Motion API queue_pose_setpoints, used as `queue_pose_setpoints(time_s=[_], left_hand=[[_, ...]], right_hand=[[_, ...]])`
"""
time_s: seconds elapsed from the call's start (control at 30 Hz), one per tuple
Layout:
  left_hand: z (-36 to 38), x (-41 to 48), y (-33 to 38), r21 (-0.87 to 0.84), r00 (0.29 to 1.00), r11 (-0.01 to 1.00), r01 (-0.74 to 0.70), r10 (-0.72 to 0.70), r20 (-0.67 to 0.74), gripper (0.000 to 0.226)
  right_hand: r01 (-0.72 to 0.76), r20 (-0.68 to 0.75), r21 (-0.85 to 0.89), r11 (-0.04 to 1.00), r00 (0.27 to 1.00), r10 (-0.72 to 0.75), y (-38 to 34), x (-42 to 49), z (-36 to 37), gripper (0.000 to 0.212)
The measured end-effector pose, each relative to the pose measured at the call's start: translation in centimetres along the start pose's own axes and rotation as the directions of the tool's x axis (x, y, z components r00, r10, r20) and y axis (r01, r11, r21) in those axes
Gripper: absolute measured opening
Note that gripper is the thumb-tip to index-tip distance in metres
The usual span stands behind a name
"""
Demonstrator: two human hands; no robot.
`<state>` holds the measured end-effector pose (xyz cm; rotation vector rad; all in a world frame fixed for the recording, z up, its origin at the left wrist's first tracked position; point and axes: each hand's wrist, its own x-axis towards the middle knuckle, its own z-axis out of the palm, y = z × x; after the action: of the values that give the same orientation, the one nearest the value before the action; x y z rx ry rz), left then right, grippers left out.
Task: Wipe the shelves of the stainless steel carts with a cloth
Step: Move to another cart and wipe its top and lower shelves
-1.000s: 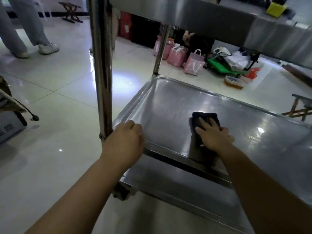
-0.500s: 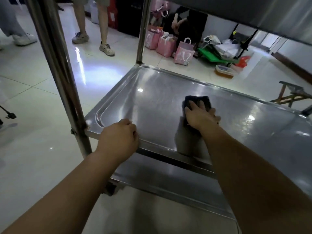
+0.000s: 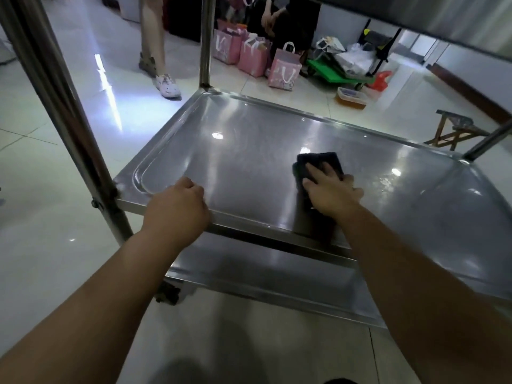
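A stainless steel cart's middle shelf [image 3: 243,139] fills the centre of the head view, with a lower shelf [image 3: 277,275] under it and the top shelf [image 3: 432,15] overhead. A dark folded cloth [image 3: 318,160] lies on the middle shelf near its front. My right hand [image 3: 331,189] presses flat on the cloth, fingers spread over its near half. My left hand [image 3: 177,209] grips the front rim of the middle shelf, fingers curled over the edge beside the front left post [image 3: 63,117].
A person's legs [image 3: 155,48] stand on the white tiled floor behind the cart's left side. Pink gift bags [image 3: 253,55], a green trolley [image 3: 335,70], an orange-lidded container [image 3: 351,97] and a wooden stool [image 3: 457,131] sit beyond the far rim.
The camera has dropped lower and closer under the top shelf. My right hand and the cloth have slid to the right along the shelf. My left hand keeps its grip on the front rim.
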<state>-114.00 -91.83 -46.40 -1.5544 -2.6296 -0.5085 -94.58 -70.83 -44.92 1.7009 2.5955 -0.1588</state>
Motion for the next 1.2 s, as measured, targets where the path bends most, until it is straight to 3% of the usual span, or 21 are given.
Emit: queue_pose_setpoints(time_s=[0.07, 0.1, 0.2, 0.27, 0.33, 0.37, 0.43, 0.5, 0.6, 0.63, 0.67, 0.77, 0.83, 0.87, 0.93, 1.0, 1.1, 1.13, 1.2], left_hand=[[0.1, -0.3, 0.3, 0.043, 1.000, 0.999, 0.007, -0.008, 0.020, 0.020], [0.2, -0.5, 0.5, 0.075, 1.000, 0.997, 0.000, -0.002, 0.030, 0.021], [0.3, -1.0, 0.9, 0.134, 0.998, 0.991, -0.028, 0.021, 0.052, 0.022], [0.1, -1.1, 1.5, 0.117, 0.999, 0.993, -0.033, 0.028, 0.046, 0.020], [-0.1, -1.1, 2.7, 0.042, 0.998, 0.998, -0.048, 0.046, 0.048, 0.018], [0.0, -1.1, 3.6, -0.006, 0.996, 0.998, -0.068, 0.068, 0.061, 0.017], [0.3, -0.9, 5.9, -0.078, 0.986, 0.989, -0.124, 0.132, 0.107, 0.015], [0.8, -0.6, 8.2, -0.099, 0.971, 0.981, -0.167, 0.181, 0.157, 0.013], [1.6, -0.1, 10.4, -0.025, 0.953, 0.981, -0.192, 0.193, 0.235, 0.027], [1.9, 0.1, 10.7, 0.020, 0.949, 0.981, -0.193, 0.181, 0.257, 0.033], [2.2, 0.2, 10.7, 0.050, 0.948, 0.981, -0.187, 0.167, 0.271, 0.038], [2.6, 0.4, 10.9, 0.081, 0.946, 0.981, -0.177, 0.147, 0.290, 0.043], [2.8, 0.4, 11.3, 0.099, 0.948, 0.979, -0.178, 0.144, 0.283, 0.042], [2.8, 0.5, 11.5, 0.102, 0.950, 0.979, -0.174, 0.140, 0.279, 0.041], [2.6, 0.4, 11.7, 0.097, 0.955, 0.982, -0.160, 0.129, 0.267, 0.039], [2.5, 0.1, 11.7, 0.085, 0.965, 0.983, -0.161, 0.139, 0.224, 0.038], [2.3, -0.2, 11.5, 0.064, 0.968, 0.983, -0.171, 0.156, 0.197, 0.038], [2.3, -0.2, 11.4, 0.061, 0.967, 0.985, -0.163, 0.147, 0.210, 0.039], [2.4, -0.1, 11.5, 0.066, 0.965, 0.988, -0.142, 0.123, 0.233, 0.039]], right_hand=[[0.320, 0.003, -0.057, 0.946, 0.947, -0.320, -1.4, -2.9, 1.1, 0.046], [0.442, 0.004, 0.002, 0.897, 0.897, -0.442, -1.6, -4.6, 1.6, 0.047], [0.616, 0.022, 0.189, 0.764, 0.776, -0.631, 0.8, -7.8, 1.3, 0.045], [0.512, 0.050, 0.161, 0.844, 0.850, -0.525, 4.7, -6.9, 0.2, 0.042], [0.226, 0.049, -0.011, 0.974, 0.973, -0.226, 8.3, -5.3, -0.8, 0.046], [0.099, 0.034, -0.095, 0.991, 0.995, -0.096, 9.1, -4.9, -1.0, 0.047], [-0.043, -0.003, -0.072, 0.996, 0.999, 0.043, 8.5, -5.1, -0.4, 0.048], [0.138, 0.013, -0.052, 0.989, 0.990, -0.137, 6.8, -6.5, 0.6, 0.047], [0.575, -0.057, -0.022, 0.818, 0.816, -0.575, 7.6, -8.8, 1.2, 0.047], [0.614, -0.070, -0.004, 0.789, 0.787, -0.613, 8.8, -8.7, 0.8, 0.045], [0.578, -0.054, 0.010, 0.816, 0.815, -0.577, 10.5, -8.0, 0.5, 0.043], [0.120, 0.007, 0.016, 0.993, 0.993, -0.120, 14.8, -4.5, -0.2, 0.048], [-0.158, 0.037, 0.010, 0.987, 0.987, 0.157, 14.6, -1.7, -0.8, 0.053], [-0.202, 0.052, -0.026, 0.979, 0.978, 0.203, 13.3, -0.5, -0.9, 0.054], [-0.108, 0.065, -0.053, 0.993, 0.992, 0.112, 9.7, 0.8, -0.4, 0.054], [0.196, 0.019, -0.041, 0.980, 0.980, -0.196, 6.1, 0.2, 0.8, 0.052], [0.566, -0.029, 0.018, 0.824, 0.824, -0.565, 5.7, -1.7, 1.1, 0.049], [0.578, -0.033, 0.015, 0.816, 0.816, -0.578, 6.9, -1.0, 0.6, 0.048], [0.339, -0.031, -0.029, 0.940, 0.940, -0.340, 10.1, 1.6, -0.4, 0.047]])
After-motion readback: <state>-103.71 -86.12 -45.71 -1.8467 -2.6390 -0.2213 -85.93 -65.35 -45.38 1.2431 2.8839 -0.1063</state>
